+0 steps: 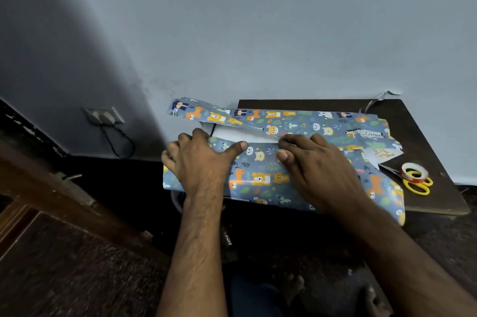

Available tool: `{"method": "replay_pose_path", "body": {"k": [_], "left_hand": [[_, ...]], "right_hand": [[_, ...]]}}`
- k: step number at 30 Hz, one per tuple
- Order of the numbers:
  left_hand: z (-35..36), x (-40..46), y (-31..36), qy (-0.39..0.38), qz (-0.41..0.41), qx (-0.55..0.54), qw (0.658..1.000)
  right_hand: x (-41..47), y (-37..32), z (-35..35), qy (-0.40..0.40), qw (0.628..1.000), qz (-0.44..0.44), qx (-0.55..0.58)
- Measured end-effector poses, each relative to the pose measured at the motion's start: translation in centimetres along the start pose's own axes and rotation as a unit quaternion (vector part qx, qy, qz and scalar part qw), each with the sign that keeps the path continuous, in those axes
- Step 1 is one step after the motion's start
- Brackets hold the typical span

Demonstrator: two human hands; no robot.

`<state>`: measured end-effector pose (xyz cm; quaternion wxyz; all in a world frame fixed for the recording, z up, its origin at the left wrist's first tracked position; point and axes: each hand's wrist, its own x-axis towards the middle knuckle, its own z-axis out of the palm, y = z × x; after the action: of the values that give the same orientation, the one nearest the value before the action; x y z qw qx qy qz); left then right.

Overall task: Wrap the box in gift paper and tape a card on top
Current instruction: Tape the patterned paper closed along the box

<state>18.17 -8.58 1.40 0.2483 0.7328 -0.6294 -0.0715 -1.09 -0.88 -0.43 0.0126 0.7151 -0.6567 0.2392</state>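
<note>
The box (232,133) lies at the left edge of the tabletop (426,136), overhanging it, and is almost wholly covered by the gift paper (260,174); only a white strip of it shows between the near flap and the far flap. The left hand (198,159) lies flat on the near flap over the box's left end, fingers spread and thumb stretched toward the middle, pressing the paper down. The right hand (317,167) rests just beside it on the paper, its fingers bent and its fingertips pinching the edge of the far flap where the two flaps meet. The two hands are close together but not touching. The card (382,153) lies on the paper toward the right edge. Near the front right corner, a tape roll (414,172) sits on yellow scissors (418,185).
</note>
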Motion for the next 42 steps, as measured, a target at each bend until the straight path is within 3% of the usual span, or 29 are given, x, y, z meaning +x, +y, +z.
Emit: {"method": "replay_pose_path", "body": {"k": [4,8,12,19,26,33,40,42], "left_hand": [[-0.7,0.4,-0.1,0.008,0.04,-0.008,0.999],[-1.3,0.4,0.0,0.008,0.099,-0.087,0.991],[-2.5,0.3,0.3,0.01,0.128,-0.09,0.988],[-7.6,-0.4,1.0,-0.175,0.135,0.038,0.975],[-12.1,-1.6,0.9,-0.277,0.157,0.044,0.947],[-10.3,-1.2,0.7,-0.228,0.235,-0.048,0.944],[-6.5,-0.3,1.4,-0.075,0.353,-0.033,0.932],[-4.9,-0.4,1.7,-0.065,0.362,-0.044,0.929]], "right_hand": [[0.1,-0.6,-0.1,0.043,0.999,-0.011,0.019],[-0.1,-1.2,-0.5,0.094,0.995,-0.012,0.009],[-0.2,-0.9,-0.4,0.043,0.994,0.003,0.098],[0.0,-0.2,-0.7,0.024,0.992,-0.001,0.125],[0.0,0.2,-1.1,-0.001,0.994,-0.018,0.11],[-0.1,0.4,-2.0,-0.011,0.991,-0.011,0.131],[-0.3,0.8,-3.5,-0.03,0.987,-0.002,0.155],[-0.3,0.9,-3.4,-0.032,0.989,-0.01,0.145]]}}
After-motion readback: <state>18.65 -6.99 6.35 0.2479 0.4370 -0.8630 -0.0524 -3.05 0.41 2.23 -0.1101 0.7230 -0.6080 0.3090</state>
